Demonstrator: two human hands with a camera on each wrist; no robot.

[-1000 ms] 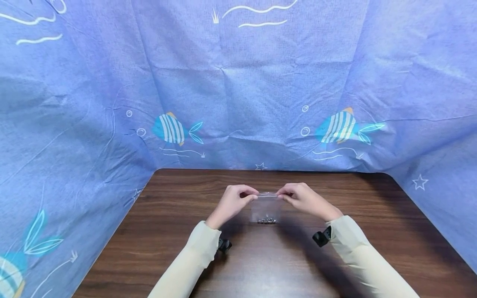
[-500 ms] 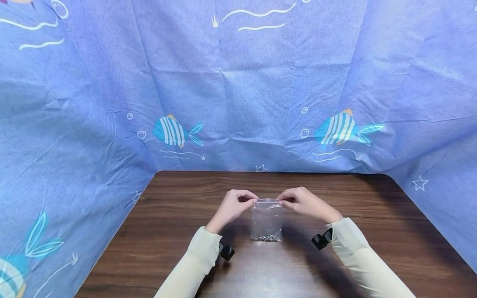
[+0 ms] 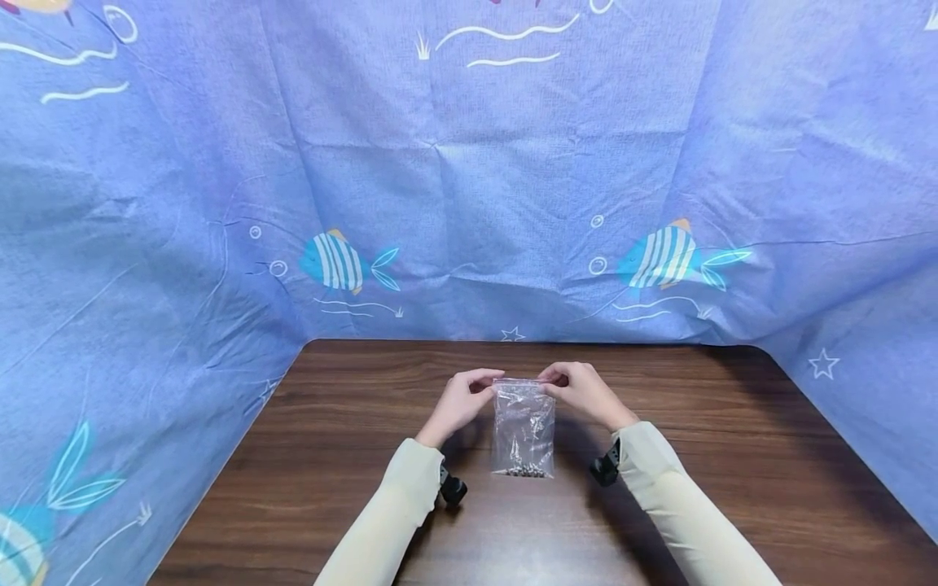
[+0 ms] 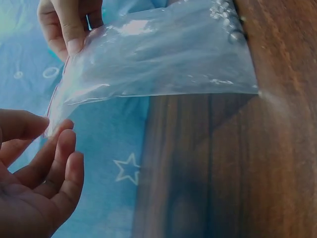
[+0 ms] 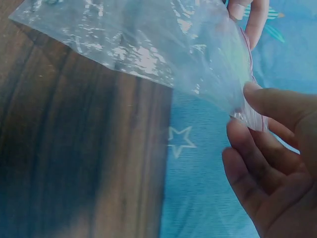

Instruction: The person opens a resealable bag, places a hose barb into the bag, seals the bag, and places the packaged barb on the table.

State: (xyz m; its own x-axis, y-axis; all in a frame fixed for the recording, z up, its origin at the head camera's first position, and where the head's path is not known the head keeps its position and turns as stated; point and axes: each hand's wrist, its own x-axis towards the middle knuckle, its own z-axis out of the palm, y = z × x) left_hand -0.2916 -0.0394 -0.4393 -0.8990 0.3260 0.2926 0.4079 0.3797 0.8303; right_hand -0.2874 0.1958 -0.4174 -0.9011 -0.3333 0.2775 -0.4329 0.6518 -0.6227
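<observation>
A clear zip-lock bag (image 3: pixel 523 427) hangs upright between the two hands, its zip edge at the top. Small shiny metal pieces (image 3: pixel 526 471) lie along its bottom, close over the table. My left hand (image 3: pixel 462 401) pinches the top left corner between thumb and fingertips. At the top right corner, my right hand (image 3: pixel 584 391) does the same. The left wrist view shows the bag (image 4: pixel 163 54) with a reddish line at its mouth, and round silvery pieces (image 4: pixel 230 20) gathered in the far end. In the right wrist view, thumb and fingers hold the bag's corner (image 5: pixel 250 116).
A dark brown wooden table (image 3: pixel 330 456) lies under both hands. Blue cloth (image 3: pixel 469 163) printed with fish and stars hangs behind it and at both sides. Each wrist carries a small black camera, the left one (image 3: pixel 453 490) and the right one (image 3: pixel 605 467).
The bag has swung from foreshortened to facing the head view, its bottom lower in the picture. The right hand has shifted slightly left and up; both hands keep their pinch on the top corners.
</observation>
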